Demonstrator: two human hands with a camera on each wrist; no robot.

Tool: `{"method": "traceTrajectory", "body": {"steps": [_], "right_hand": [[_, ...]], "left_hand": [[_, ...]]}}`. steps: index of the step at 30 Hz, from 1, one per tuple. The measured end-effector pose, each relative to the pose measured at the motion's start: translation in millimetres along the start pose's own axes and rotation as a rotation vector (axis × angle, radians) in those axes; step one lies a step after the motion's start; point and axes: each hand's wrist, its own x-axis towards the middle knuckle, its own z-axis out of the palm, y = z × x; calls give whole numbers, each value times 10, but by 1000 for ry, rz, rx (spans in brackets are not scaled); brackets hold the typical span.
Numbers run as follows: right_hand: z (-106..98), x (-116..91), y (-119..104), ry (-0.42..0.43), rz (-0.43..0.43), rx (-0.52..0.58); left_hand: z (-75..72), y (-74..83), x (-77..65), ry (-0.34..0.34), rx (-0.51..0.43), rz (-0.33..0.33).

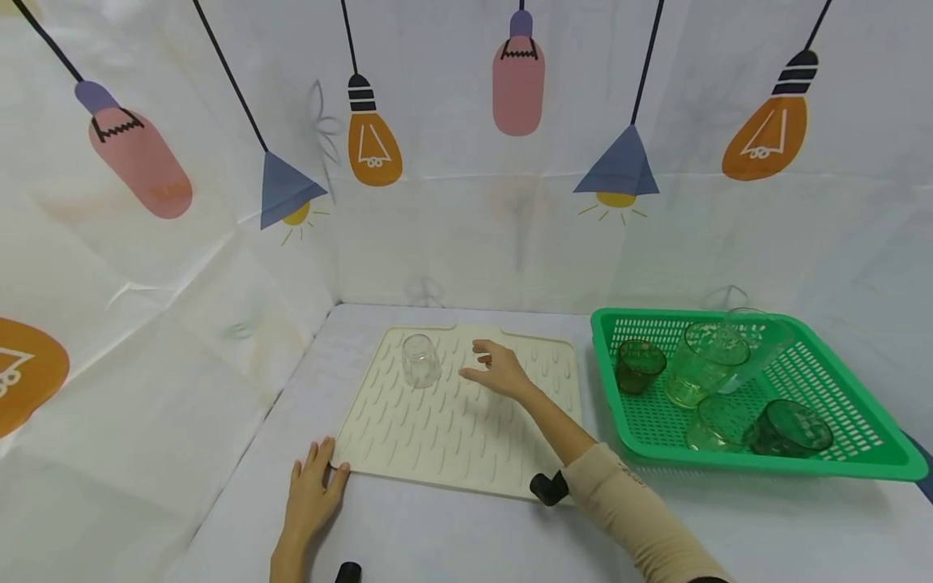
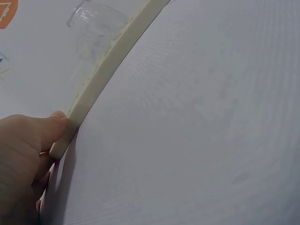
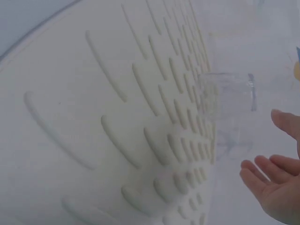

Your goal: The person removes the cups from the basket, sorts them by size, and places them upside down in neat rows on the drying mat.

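A cream draining mat (image 1: 408, 437) with raised ridges lies on the white table, and a clear drinking glass (image 1: 420, 361) stands on its far left part. At the mat's near left corner, my left hand (image 1: 312, 494) holds the edge between thumb and fingers; the left wrist view shows the thumb (image 2: 54, 126) against the mat's rim. My right hand (image 1: 499, 370) hovers over the mat to the right of the glass. Its thumb and fingers are spread apart, with nothing between them. In the right wrist view, the glass (image 3: 227, 96) is beyond the fingertips.
A green plastic basket (image 1: 729, 463) stands on the right of the table. Inside are several glasses, among them a dark green tumbler (image 1: 640, 368) and a larger clear glass (image 1: 703, 364). A white sheet printed with lamps (image 1: 466, 243) hangs behind and to the left.
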Motion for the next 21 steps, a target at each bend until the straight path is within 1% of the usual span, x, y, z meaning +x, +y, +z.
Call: {"method": "traceTrajectory", "body": {"steps": [6,9,12,16,21], "right_hand": [[-232,-249,40,15,-17,45],[-330,-400,55,20,-41,77],[-437,-571,70,32,-74,83],[-595,-797,101,64,-101,71],[-820,-1071,104,124,-92,114]], "left_hand": [[-12,14,12,-8,11,-7],[-26,13,10,-13,21,-11],[-27,12,5,-17,18,-11],[-14,9,-4,-14,17,-7],[3,12,0,-17,24,-11]]}}
